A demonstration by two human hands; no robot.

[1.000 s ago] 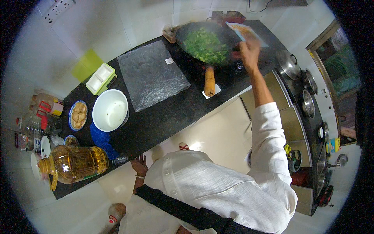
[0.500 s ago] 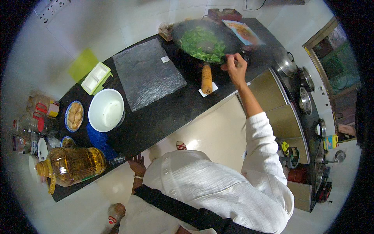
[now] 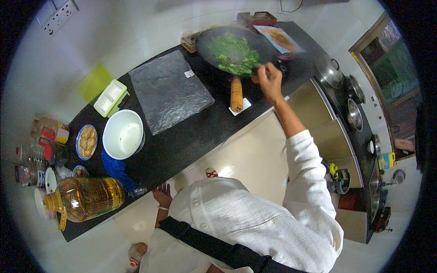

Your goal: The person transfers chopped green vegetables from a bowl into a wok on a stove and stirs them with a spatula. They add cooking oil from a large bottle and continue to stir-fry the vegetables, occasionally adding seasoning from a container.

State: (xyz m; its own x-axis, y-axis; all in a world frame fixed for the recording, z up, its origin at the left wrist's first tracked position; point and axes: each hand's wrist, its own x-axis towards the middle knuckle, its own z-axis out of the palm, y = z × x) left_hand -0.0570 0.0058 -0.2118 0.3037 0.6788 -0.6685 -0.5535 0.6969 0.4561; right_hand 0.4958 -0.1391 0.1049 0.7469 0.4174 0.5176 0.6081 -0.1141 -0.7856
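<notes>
At the wok's near right rim, my right hand (image 3: 269, 81) is closed around the handle of a cooking utensil. The utensil's working end is lost in the wok, so its exact kind does not show. Chopped leafy greens (image 3: 236, 54) lie in the steaming dark wok (image 3: 205, 43). The wok's wooden handle (image 3: 236, 95) points toward me, and no hand is on it. Low at my side, by the counter's front edge, my left hand (image 3: 162, 194) hangs with fingers spread, holding nothing.
Left of the wok lies a dark slate-like board (image 3: 170, 93). Farther left stand a white bowl (image 3: 123, 134), a plate of pale food pieces (image 3: 86, 142), a green-and-white container (image 3: 111, 98) and a big oil jug (image 3: 93, 199). Metal lids (image 3: 331, 73) line the right counter.
My right hand has shifted slightly left and down along the wok rim, and the greens lie a little differently. The whole view has moved slightly. My left hand stays low and open.
</notes>
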